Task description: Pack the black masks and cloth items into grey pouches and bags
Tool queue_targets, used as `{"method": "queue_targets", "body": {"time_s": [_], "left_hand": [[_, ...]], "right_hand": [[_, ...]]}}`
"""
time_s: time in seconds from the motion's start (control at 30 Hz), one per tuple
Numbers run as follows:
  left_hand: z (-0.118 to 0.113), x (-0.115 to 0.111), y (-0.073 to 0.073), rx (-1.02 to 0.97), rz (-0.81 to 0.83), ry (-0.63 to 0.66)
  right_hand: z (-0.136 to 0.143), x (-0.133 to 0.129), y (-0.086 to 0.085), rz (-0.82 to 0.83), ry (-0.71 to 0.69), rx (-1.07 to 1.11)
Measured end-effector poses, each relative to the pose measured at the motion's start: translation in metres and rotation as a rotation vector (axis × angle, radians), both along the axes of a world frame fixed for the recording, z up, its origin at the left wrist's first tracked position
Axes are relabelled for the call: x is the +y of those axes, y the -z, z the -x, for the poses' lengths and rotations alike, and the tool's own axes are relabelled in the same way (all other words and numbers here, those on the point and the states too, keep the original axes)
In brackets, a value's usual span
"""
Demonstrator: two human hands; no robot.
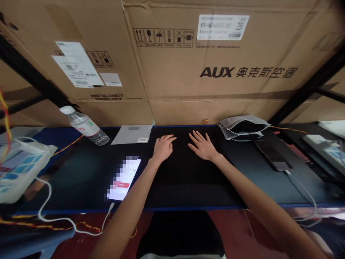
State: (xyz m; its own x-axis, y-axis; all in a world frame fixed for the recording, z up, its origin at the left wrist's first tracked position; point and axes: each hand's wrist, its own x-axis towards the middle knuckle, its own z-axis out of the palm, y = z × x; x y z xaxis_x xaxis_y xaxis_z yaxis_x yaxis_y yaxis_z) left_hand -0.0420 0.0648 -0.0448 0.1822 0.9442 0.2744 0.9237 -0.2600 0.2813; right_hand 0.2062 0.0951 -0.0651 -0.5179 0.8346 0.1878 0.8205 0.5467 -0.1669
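My left hand [163, 148] rests on black cloth-like material on the dark table [78, 172], fingers apart and nothing in them. To its right my right hand [202, 145] lies flat on the same black material [185, 180], fingers spread and empty. A flat grey-white bag [132, 134] with a small label lies just left of my left hand. Nearer the front edge, beside my left forearm, is a lit phone [125, 180], partly pixelated. Beyond my right hand sits an open grey-white pouch [242, 127] with dark contents.
Large cardboard boxes [172, 72] stand behind the table. A water bottle [87, 126] leans at the back left. A dark phone [272, 155] on a white cable lies right. Power strips [24, 169] and cables are at both sides; black metal bars [309, 82] flank the table.
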Motion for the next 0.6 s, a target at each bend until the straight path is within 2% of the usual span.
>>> {"method": "queue_targets", "body": {"time_s": [0.2, 0.3, 0.4, 0.43, 0.5, 0.6], "left_hand": [[0.003, 0.003, 0.006, 0.024, 0.013, -0.068], [0.001, 0.002, -0.002, -0.035, -0.011, -0.162], [-0.006, 0.0, -0.015, -0.152, -0.117, -0.221], [-0.01, -0.001, -0.018, -0.195, -0.164, -0.186], [-0.019, -0.002, -0.022, -0.254, -0.215, -0.025], [-0.032, 0.0, -0.015, -0.197, -0.079, 0.276]], "right_hand": [[-0.018, -0.002, -0.002, -0.008, 0.075, -0.018], [-0.019, -0.005, -0.004, -0.042, 0.124, 0.003], [-0.016, -0.008, -0.008, -0.125, 0.151, 0.042], [-0.016, -0.009, -0.01, -0.154, 0.123, 0.061], [-0.015, -0.008, -0.013, -0.178, 0.007, 0.104], [-0.015, -0.005, -0.015, -0.11, -0.16, 0.125]]}}
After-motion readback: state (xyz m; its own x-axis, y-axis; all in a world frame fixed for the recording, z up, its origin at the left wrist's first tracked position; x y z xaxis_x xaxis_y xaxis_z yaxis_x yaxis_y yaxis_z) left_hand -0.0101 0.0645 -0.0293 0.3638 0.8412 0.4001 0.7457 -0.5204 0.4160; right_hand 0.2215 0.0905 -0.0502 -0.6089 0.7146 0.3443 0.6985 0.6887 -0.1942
